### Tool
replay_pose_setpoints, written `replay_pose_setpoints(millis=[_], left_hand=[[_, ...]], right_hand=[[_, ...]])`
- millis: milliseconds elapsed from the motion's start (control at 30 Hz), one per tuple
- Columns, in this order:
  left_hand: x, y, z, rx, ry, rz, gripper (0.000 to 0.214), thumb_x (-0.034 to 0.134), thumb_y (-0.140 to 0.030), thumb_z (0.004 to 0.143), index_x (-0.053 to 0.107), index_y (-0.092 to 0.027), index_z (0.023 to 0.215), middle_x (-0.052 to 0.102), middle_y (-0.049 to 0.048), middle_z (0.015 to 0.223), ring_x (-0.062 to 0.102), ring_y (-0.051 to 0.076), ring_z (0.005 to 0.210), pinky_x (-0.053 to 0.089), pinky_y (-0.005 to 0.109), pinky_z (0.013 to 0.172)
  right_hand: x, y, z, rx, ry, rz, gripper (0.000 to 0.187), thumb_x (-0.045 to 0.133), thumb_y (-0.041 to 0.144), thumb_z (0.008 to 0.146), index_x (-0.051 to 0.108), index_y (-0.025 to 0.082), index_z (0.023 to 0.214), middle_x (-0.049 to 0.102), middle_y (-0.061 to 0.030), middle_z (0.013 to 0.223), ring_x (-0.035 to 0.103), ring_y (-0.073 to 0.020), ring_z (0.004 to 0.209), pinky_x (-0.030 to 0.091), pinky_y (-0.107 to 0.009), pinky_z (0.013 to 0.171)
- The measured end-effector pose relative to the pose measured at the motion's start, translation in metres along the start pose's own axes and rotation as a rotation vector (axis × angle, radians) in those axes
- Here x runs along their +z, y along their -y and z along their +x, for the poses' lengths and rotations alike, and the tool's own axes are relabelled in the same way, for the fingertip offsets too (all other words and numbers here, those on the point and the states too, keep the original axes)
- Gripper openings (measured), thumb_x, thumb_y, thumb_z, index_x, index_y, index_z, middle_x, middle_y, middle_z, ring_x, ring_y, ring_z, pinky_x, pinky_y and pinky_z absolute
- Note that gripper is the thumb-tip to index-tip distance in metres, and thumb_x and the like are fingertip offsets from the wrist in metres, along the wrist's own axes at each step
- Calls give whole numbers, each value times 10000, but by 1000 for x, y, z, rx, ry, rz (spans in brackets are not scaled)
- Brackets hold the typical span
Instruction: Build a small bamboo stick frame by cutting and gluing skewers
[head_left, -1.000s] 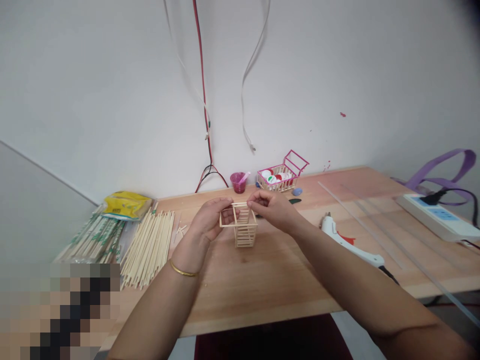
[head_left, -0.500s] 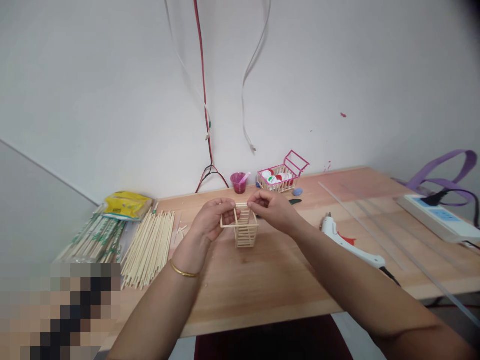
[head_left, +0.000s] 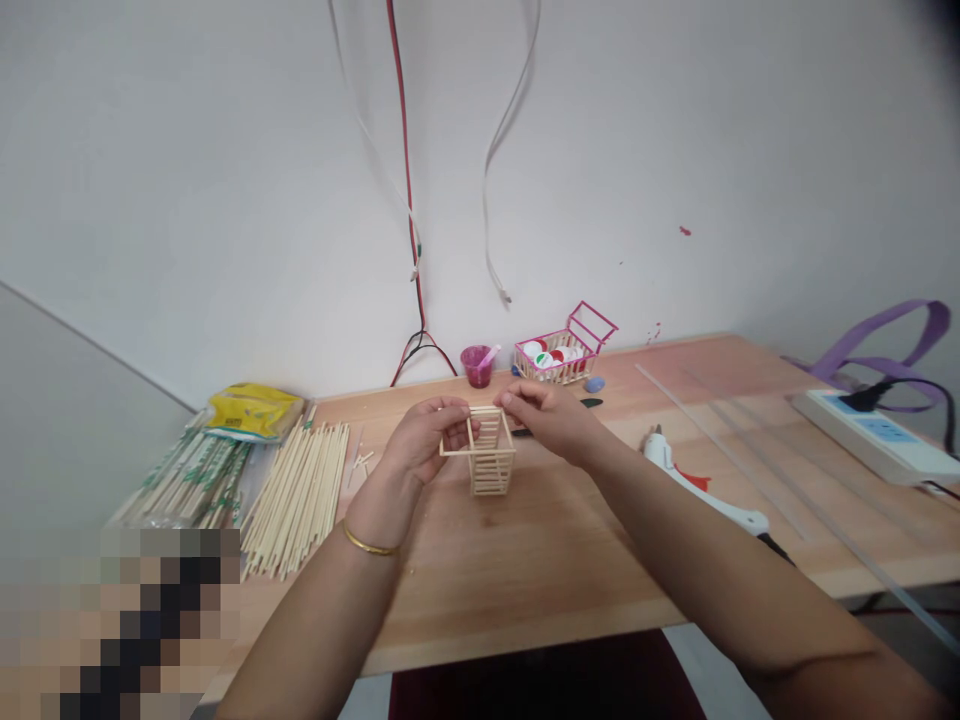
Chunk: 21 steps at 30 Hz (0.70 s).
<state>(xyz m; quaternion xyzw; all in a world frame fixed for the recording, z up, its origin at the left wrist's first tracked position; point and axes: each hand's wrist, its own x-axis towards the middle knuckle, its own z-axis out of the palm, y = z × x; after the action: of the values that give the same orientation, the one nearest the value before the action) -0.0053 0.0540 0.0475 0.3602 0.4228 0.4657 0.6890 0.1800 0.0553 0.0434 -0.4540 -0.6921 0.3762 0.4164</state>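
Note:
A small open box built of pale wooden sticks (head_left: pixel 491 468) stands upright on the wooden table (head_left: pixel 555 570). My left hand (head_left: pixel 420 445) pinches its top square frame at the left rear corner, fingers closed on the stick. My right hand (head_left: pixel 547 418) rests at the frame's right rear corner, fingers curled and touching the top stick. A gold bangle sits on my left wrist.
Loose bamboo sticks (head_left: pixel 296 495) and wrapped chopstick packs (head_left: pixel 187 480) lie at the left, beside a yellow packet (head_left: pixel 251 410). A white glue gun (head_left: pixel 701 485) lies right of the box. Behind stand a pink cup (head_left: pixel 477 365) and a pink-edged stick basket (head_left: pixel 564 352). A power strip (head_left: pixel 877 432) is far right.
The top frame, held slightly raised and tilted a second ago, has settled lower onto the box. My right hand's fingers have loosened from a tight pinch and lowered a little.

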Motion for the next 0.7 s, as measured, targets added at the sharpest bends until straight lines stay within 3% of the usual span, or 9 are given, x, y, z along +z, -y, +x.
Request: replay_pose_setpoints(millis=[133, 333, 467, 700], left_hand=[[0, 0, 0, 0, -4, -7, 119, 665, -60, 670, 571, -119, 712, 646, 42, 585, 627, 122, 536, 497, 208, 542], [2, -2, -2, 0, -12, 14, 110, 663, -51, 675, 580, -114, 709, 640, 43, 572, 617, 118, 523, 466, 190, 501], [4, -3, -3, -6, -20, 30, 88, 644, -42, 705, 586, -107, 714, 641, 47, 574, 607, 110, 512, 479, 198, 522], [2, -4, -4, -14, 6, 1, 100, 665, -65, 702, 576, -112, 704, 630, 39, 586, 626, 128, 542, 499, 220, 539]], right_hand=[[-1, 3, 0, 65, -37, 51, 283, 524, 450, 830, 590, 194, 729, 486, 34, 602, 445, -112, 558, 367, -244, 530], [1, -2, 1, -23, 28, 101, 197, 636, 383, 748, 622, 190, 778, 589, -3, 721, 528, -132, 659, 426, -264, 601], [4, -4, 2, 9, 24, 113, 171, 674, 334, 705, 628, 182, 770, 587, -1, 676, 523, -133, 634, 422, -260, 561], [5, -3, 4, -56, 30, -21, 161, 579, 335, 786, 611, 179, 759, 548, 11, 663, 488, -124, 618, 378, -250, 556]])
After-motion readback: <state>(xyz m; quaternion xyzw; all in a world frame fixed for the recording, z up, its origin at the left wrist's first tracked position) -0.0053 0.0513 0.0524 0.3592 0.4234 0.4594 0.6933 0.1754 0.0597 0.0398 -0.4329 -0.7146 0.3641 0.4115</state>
